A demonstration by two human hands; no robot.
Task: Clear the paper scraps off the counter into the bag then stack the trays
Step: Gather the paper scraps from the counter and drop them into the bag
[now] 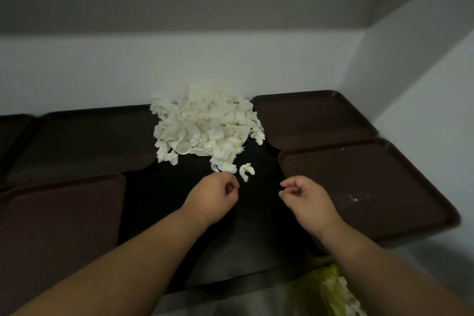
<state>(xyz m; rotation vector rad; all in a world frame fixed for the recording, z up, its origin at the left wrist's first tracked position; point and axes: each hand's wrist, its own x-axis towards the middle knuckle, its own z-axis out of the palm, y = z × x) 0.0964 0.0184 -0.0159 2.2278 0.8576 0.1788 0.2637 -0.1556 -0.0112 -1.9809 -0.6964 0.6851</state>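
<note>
A dark counter point(154, 213) runs along a pale wall. A loose heap of white paper scraps point(207, 128) sits on its middle, pushed up against the wall, and one curled stray scrap point(246, 170) lies just beside the heap's near edge. Four dark brown trays lie flat on the counter, two on each side of the heap: a far left tray point(89, 141), a near left tray point(59, 226), a far right tray point(313, 118) and a near right tray point(372, 182).
</note>
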